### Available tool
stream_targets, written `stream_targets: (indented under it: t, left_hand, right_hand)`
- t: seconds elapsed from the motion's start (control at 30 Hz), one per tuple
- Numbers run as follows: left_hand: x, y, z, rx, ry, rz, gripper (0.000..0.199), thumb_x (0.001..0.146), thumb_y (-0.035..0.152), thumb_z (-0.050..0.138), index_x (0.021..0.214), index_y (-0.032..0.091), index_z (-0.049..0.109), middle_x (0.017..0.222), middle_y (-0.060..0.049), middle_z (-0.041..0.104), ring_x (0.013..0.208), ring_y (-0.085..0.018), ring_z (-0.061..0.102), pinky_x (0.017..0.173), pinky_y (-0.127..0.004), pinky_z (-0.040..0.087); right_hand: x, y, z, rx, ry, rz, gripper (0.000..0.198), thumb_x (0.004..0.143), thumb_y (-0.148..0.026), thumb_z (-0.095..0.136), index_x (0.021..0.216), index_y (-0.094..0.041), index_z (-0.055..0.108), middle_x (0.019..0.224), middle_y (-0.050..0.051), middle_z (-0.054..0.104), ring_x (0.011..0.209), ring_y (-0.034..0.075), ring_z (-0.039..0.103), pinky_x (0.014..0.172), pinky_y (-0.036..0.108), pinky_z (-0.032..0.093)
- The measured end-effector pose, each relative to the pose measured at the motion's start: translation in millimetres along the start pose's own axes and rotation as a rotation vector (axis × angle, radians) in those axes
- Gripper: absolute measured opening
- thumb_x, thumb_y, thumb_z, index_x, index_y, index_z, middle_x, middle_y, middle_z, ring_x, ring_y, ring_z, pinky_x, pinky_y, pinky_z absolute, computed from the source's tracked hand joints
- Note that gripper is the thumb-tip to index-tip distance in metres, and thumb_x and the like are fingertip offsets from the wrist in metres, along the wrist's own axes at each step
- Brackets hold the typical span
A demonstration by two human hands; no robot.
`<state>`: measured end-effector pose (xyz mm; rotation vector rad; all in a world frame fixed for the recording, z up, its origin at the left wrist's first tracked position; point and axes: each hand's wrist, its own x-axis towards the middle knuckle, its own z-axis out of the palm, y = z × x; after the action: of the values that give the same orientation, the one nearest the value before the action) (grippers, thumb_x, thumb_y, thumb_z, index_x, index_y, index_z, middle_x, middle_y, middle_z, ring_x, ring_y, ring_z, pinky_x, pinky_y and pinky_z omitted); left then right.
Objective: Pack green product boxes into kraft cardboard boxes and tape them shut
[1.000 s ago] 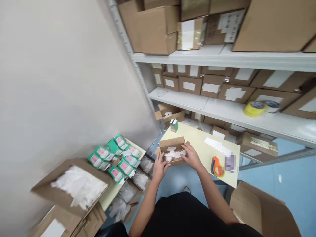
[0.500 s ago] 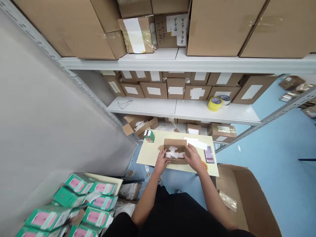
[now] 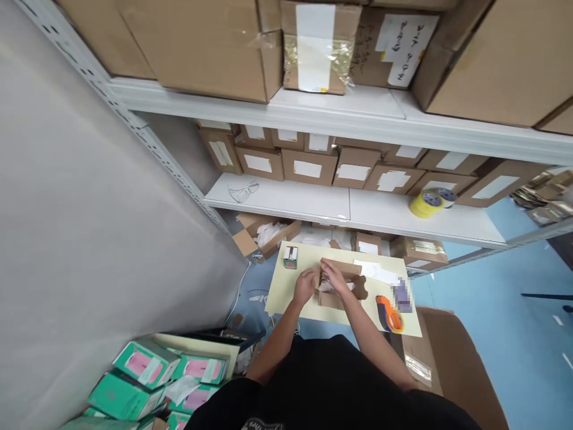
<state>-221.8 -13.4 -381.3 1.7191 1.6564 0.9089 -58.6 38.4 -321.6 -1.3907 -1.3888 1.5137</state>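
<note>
An open cardboard box (image 3: 332, 300) sits on a pale yellow table, with crumpled white paper (image 3: 326, 283) inside. A notched end flap (image 3: 360, 288) sticks out at its right. My left hand (image 3: 305, 286) is at the left end of the box, fingers curled against the flap there. My right hand (image 3: 333, 278) reaches across the left part of the box, its fingers stretched toward the far left corner. The two hands are close together, and they hide part of the left flap and the paper.
On the table (image 3: 280, 291) are a small green box (image 3: 290, 258), white papers (image 3: 376, 272), a phone (image 3: 401, 295) and an orange tape dispenser (image 3: 390, 314). Shelving (image 3: 286, 194) with cartons stands behind. Green boxes (image 3: 145, 364) lie at lower left, a large open carton (image 3: 456, 358) at right.
My right hand has moved from the box's right end to its left end, beside my left hand. The right end flap now sticks outward. The view has shifted, and the tape dispenser shows fully.
</note>
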Motion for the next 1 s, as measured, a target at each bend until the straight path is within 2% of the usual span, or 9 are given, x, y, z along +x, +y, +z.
stream_targets:
  t: [0.1, 0.17, 0.23, 0.3, 0.43, 0.57, 0.77, 0.9, 1.0]
  left_hand:
    - [11, -20, -43, 0.005, 0.214, -0.141, 0.061, 0.094, 0.021, 0.052, 0.155, 0.025, 0.049, 0.154, -0.011, 0.055, 0.144, -0.026, 0.052, 0.120, -0.047, 0.045]
    - [21, -36, -69, 0.017, 0.281, -0.223, 0.070, 0.095, 0.026, 0.055, 0.163, 0.024, 0.035, 0.162, -0.014, 0.046, 0.152, -0.028, 0.042, 0.123, -0.047, 0.040]
    - [35, -51, -88, 0.015, 0.268, -0.309, 0.079, 0.094, 0.034, 0.061, 0.165, 0.020, 0.029, 0.167, -0.017, 0.038, 0.158, -0.032, 0.031, 0.126, -0.047, 0.035]
    - [50, -63, -99, -0.021, 0.204, -0.396, 0.085, 0.093, 0.042, 0.066, 0.165, 0.018, 0.028, 0.169, -0.020, 0.034, 0.160, -0.034, 0.028, 0.126, -0.048, 0.033]
    - [72, -73, -104, -0.036, 0.071, -0.507, 0.088, 0.090, 0.050, 0.070, 0.164, 0.020, 0.032, 0.163, -0.022, 0.042, 0.152, -0.036, 0.042, 0.120, -0.047, 0.038]
    - [79, -70, -105, 0.094, 0.016, -0.528, 0.080, 0.094, 0.042, 0.065, 0.164, 0.022, 0.033, 0.154, -0.024, 0.049, 0.136, -0.038, 0.058, 0.113, -0.048, 0.044]
    - [75, -63, -120, 0.087, 0.063, -0.495, 0.070, 0.097, 0.034, 0.058, 0.162, 0.017, 0.038, 0.143, -0.025, 0.055, 0.129, -0.038, 0.062, 0.109, -0.047, 0.046]
    - [68, -58, -141, -0.086, 0.199, -0.441, 0.071, 0.096, 0.038, 0.064, 0.160, 0.019, 0.041, 0.145, -0.022, 0.057, 0.135, -0.036, 0.059, 0.113, -0.046, 0.045]
    - [61, -50, -157, -0.377, 0.308, -0.374, 0.081, 0.093, 0.041, 0.071, 0.163, 0.025, 0.035, 0.155, -0.017, 0.053, 0.140, -0.033, 0.055, 0.117, -0.043, 0.044]
  right_hand:
    - [33, 5, 38, -0.030, -0.040, 0.097, 0.065, 0.095, -0.063, 0.049, 0.148, -0.028, 0.061, 0.161, 0.009, 0.053, 0.147, 0.027, 0.052, 0.112, 0.047, 0.051]
    - [50, 7, 65, -0.025, -0.054, 0.160, 0.069, 0.097, -0.062, 0.041, 0.154, -0.026, 0.054, 0.167, 0.010, 0.045, 0.150, 0.025, 0.048, 0.112, 0.045, 0.051]
    - [61, 9, 92, 0.013, -0.070, 0.207, 0.071, 0.099, -0.062, 0.034, 0.158, -0.024, 0.047, 0.169, 0.011, 0.040, 0.151, 0.024, 0.047, 0.111, 0.044, 0.051]
    - [67, 10, 117, 0.071, -0.090, 0.227, 0.070, 0.100, -0.062, 0.033, 0.158, -0.025, 0.046, 0.168, 0.010, 0.043, 0.150, 0.023, 0.049, 0.111, 0.044, 0.051]
    - [64, 11, 147, 0.182, -0.104, 0.245, 0.060, 0.099, -0.060, 0.038, 0.152, -0.034, 0.052, 0.159, 0.005, 0.055, 0.143, 0.023, 0.055, 0.108, 0.045, 0.052]
    - [58, 10, 148, 0.181, -0.138, 0.271, 0.060, 0.098, -0.060, 0.044, 0.152, -0.035, 0.052, 0.153, 0.006, 0.061, 0.143, 0.023, 0.056, 0.108, 0.044, 0.051]
    - [53, -5, 123, 0.132, -0.100, 0.234, 0.072, 0.095, -0.065, 0.050, 0.159, -0.033, 0.045, 0.158, 0.009, 0.056, 0.142, 0.025, 0.057, 0.110, 0.044, 0.051]
    - [52, -15, 106, 0.166, 0.047, 0.167, 0.076, 0.089, -0.060, 0.063, 0.157, -0.029, 0.048, 0.159, 0.011, 0.055, 0.145, 0.029, 0.054, 0.114, 0.046, 0.048]
    - [51, -20, 96, 0.125, 0.219, 0.162, 0.084, 0.083, -0.060, 0.070, 0.156, -0.025, 0.050, 0.159, 0.014, 0.054, 0.145, 0.033, 0.053, 0.115, 0.048, 0.047]
